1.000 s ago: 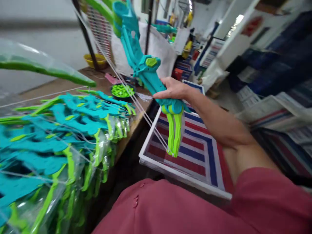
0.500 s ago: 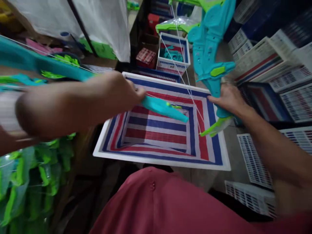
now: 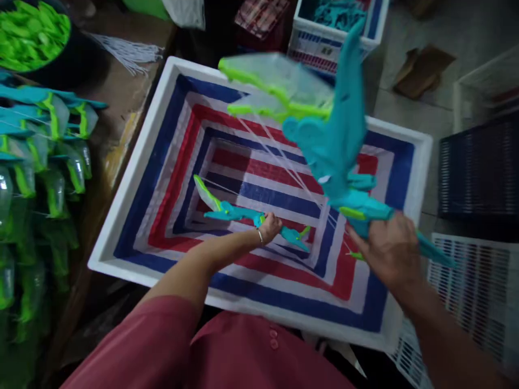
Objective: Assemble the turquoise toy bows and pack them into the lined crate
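Note:
My left hand reaches down into a big white basket lined in red, white and blue stripes. Its fingers are closed on the middle of a teal and lime toy bow lying on the basket's floor. My right hand grips a second, larger teal toy bow by its handle and holds it up over the basket's right side. That bow is blurred, its lime limb and white strings pointing to the far left.
A heap of bagged teal and lime bows fills the table on the left, with a black bowl of lime parts behind it. A smaller striped basket of teal parts stands beyond. White and dark crates lie right.
The view has tipped down over the basket. My left hand has carried its bow down to the basket's floor. My right hand's bow has swung low over the basket's right side.

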`<state>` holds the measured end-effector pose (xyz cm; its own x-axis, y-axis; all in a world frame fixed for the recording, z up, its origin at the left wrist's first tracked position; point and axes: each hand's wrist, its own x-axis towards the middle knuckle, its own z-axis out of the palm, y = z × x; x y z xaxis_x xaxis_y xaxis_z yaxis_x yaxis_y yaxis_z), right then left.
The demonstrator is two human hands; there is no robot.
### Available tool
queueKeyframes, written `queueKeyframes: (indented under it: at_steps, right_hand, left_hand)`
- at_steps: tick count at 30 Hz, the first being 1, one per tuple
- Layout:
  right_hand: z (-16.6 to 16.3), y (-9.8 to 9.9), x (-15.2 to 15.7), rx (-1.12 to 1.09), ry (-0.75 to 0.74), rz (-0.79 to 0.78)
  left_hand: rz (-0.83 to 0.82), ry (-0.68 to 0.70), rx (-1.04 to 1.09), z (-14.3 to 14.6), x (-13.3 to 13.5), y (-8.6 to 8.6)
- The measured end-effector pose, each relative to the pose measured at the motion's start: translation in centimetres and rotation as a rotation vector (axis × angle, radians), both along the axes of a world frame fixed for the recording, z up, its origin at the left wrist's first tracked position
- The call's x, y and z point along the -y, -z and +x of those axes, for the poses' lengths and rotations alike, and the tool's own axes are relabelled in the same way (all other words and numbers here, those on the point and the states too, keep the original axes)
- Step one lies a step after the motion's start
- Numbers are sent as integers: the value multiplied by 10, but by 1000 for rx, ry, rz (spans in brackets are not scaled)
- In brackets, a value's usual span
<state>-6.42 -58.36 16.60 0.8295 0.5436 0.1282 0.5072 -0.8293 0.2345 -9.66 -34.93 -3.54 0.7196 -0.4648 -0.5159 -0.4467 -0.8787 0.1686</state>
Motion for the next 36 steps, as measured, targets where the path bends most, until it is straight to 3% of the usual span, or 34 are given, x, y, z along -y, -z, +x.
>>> queueKeyframes:
  at_steps: [4, 7, 11, 15, 20, 25, 30, 33, 36]
  right_hand:
    - [4, 54, -34, -56, -144, 20]
    - [15, 93, -53, -150, -166, -14]
    - [29, 150, -70, -208, -158, -70]
    - [31, 207, -85, -247, -145, -88]
    - [16, 265, -106, -331, -90, -81]
    - [-31, 303, -120, -502, -59, -62]
    - [-77, 322, -131, -541, 2, -54]
    - [-87, 328, -135, -558, 17, -47]
    - [-91, 334, -136, -596, 9, -44]
  left_hand:
    - [-10, -68, -57, -32, -9, 83]
    - [-88, -93, -110, -65, -33, 129]
    - [-182, -110, -149, -101, -59, 165]
    - [-201, -145, -153, -108, -53, 182]
    - [-163, -184, -151, -103, -31, 179]
    - [-180, -124, -113, -112, -40, 138]
    - [-325, 89, -70, -107, -72, 94]
    - [-305, 113, -13, -88, -85, 89]
    - [-265, 108, 2, -73, -84, 95]
